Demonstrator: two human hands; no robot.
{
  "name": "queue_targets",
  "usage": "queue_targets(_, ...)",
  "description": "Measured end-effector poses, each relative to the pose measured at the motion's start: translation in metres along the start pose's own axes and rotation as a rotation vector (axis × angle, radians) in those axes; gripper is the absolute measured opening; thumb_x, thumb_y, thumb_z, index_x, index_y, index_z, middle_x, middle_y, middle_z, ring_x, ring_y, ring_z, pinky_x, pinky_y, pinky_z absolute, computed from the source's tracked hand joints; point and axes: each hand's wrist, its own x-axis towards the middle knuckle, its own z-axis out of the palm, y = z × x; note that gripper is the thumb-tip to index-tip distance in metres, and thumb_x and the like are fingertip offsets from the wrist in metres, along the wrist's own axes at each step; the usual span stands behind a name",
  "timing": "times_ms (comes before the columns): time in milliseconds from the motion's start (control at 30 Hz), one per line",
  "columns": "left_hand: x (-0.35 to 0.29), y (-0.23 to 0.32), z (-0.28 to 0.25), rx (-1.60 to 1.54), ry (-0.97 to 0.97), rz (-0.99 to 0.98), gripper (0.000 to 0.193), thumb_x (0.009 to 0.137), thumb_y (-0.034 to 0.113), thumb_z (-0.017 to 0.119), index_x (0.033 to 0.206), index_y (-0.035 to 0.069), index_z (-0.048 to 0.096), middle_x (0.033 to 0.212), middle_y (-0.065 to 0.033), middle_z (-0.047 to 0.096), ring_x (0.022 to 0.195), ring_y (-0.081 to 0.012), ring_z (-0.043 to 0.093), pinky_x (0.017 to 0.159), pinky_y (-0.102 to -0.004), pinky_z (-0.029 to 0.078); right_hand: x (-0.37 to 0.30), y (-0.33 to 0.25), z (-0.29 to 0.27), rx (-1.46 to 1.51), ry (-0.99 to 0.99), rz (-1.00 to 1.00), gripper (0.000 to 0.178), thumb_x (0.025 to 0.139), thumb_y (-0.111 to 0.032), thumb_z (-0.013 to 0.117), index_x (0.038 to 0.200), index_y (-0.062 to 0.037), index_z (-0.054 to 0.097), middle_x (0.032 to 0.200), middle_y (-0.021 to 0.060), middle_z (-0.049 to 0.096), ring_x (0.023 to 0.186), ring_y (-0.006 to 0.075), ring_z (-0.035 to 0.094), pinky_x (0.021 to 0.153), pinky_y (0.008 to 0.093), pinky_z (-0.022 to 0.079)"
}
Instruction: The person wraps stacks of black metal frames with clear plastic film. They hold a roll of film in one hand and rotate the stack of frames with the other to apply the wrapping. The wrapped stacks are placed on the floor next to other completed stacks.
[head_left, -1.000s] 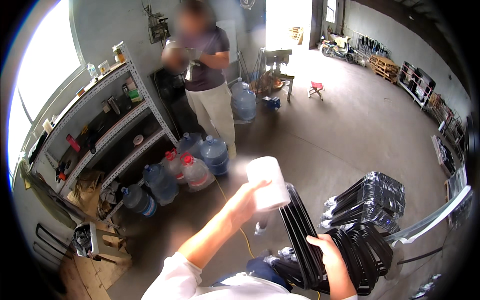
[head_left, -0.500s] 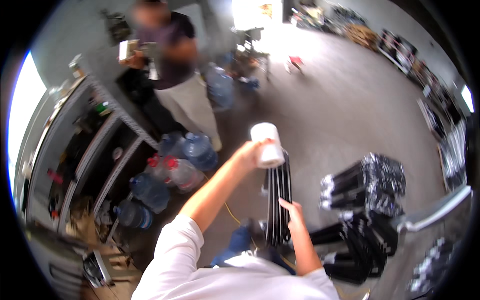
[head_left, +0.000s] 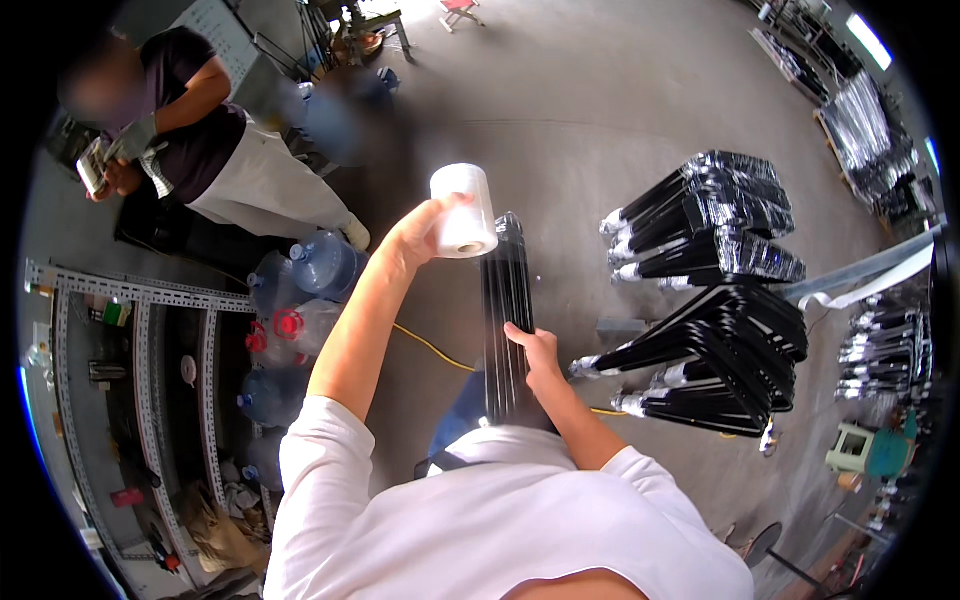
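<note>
My left hand (head_left: 420, 230) is closed around a white roll of clear stretch film (head_left: 463, 215), held up near the far end of the bundle. Below and in front of me stands a narrow bundle of black metal bars (head_left: 506, 285), its far end shiny as if film covers it. My right hand (head_left: 540, 352) grips the bundle's right side, the thumb lying across the bars. Whether a strip of film runs from the roll to the bars cannot be made out.
Film-wrapped black frames (head_left: 715, 215) lie stacked at right, with bare-looking black frames (head_left: 725, 345) nearer. Large water bottles (head_left: 325, 262) stand beside a metal shelf (head_left: 145, 290) at left. Another person (head_left: 215, 130) holds something at far left. A yellow cable (head_left: 432, 348) crosses the floor.
My view has turned, so the person and shelf sit further left and the stacked frames show more fully. Both hands keep their holds on the roll and bundle.
</note>
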Motion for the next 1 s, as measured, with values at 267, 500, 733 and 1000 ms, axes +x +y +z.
queue_targets(267,0.021,-0.007,0.017,0.152,0.037,-0.075,0.064,0.068,0.031,0.069,0.116,-0.001,0.044,0.103,-0.0131,0.056,0.092,-0.025,0.057,0.084,-0.0374,0.044,0.006,0.007,-0.015,-0.166,-0.074,-0.034,0.021,0.075,-0.021,0.068,0.083,-0.0027,0.06,0.076,0.0024,0.06,0.065,0.0104,0.055,0.056,0.0255,0.043)
queue_targets(500,0.012,-0.039,0.018,0.56,0.146,0.142,0.048,0.065,0.031,0.07,0.098,-0.001,0.058,0.085,-0.0089,0.061,0.075,-0.0164,0.059,0.07,-0.0279,0.047,0.025,-0.117,0.041,-0.216,-0.347,-0.144,0.056,0.079,-0.043,0.061,0.113,-0.0004,0.048,0.097,0.0127,0.058,0.088,0.0198,0.057,0.074,0.0314,0.047)
queue_targets(733,-0.017,-0.108,0.069,0.866,0.415,0.549,0.078,0.061,0.023,0.073,0.123,-0.005,0.034,0.117,-0.0217,0.044,0.104,-0.0286,0.049,0.086,-0.0355,0.041,0.079,-0.146,0.057,-0.008,-0.34,-0.024,0.046,0.072,-0.028,0.069,0.102,0.0014,0.054,0.09,0.0108,0.061,0.076,0.0215,0.062,0.065,0.0335,0.052)
queue_targets(1000,-0.033,-0.2,0.089,1.288,0.699,0.232,0.104,0.056,0.018,0.071,0.134,-0.005,0.006,0.12,-0.0281,0.03,0.102,-0.0411,0.043,0.082,-0.0429,0.044,0.071,-0.153,0.057,0.0,-0.314,-0.027,0.054,0.071,-0.032,0.068,0.109,0.0007,0.048,0.096,0.0119,0.057,0.089,0.0214,0.057,0.078,0.0364,0.048)
